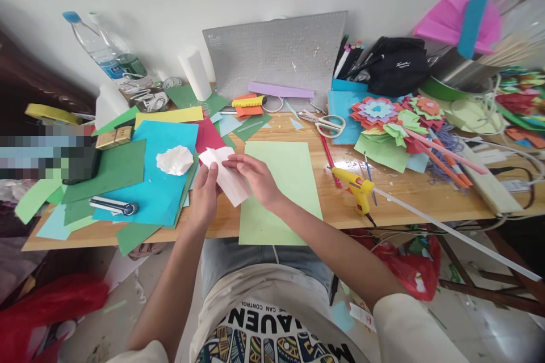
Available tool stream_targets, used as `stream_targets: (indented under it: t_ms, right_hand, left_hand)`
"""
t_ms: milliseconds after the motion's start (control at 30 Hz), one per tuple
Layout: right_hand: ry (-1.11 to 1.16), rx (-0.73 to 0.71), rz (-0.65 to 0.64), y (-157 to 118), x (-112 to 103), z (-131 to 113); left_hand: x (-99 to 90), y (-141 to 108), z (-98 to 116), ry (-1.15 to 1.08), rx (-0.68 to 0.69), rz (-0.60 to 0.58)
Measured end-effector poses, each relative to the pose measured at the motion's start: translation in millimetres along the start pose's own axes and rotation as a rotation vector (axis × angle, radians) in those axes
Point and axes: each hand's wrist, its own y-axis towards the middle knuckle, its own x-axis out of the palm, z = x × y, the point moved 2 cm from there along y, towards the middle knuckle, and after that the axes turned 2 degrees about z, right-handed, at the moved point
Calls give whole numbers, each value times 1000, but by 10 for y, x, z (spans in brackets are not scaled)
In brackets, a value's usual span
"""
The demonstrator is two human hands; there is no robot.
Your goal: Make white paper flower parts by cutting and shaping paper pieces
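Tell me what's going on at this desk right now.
A person sits at a wooden table strewn with coloured paper and holds a folded piece of white paper in both hands: left hand under it, right hand pinching its edge. A light green sheet lies beneath. A yellow glue gun and scissors lie to the right, untouched.
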Motion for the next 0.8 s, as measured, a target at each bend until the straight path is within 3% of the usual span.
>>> stream_targets:
  t_ms: [133, 267, 333, 500, 667, 800]
  right_hand:
    - [-145, -162, -50, -208, 39, -55]
    - [-346, -378, 213, -289, -70, -161]
    - [-525, -418, 318, -301, -127, -181]
    - [-737, -393, 381, -306, -282, -148]
    - [-679, -389, 389, -281, -401, -208]
    - [-307, -202, 534, -196, -667, -151]
  left_hand:
    - [77, -81, 79, -157, 12, 43]
    - [200, -161, 126, -308, -85, 13]
    - [281, -189, 163, -340, -116, -17]
    - [497, -182, 190, -470, -263, -153]
    - [634, -98, 185, -479, -240, -190]
    - [467, -27, 214, -421, -214, -112]
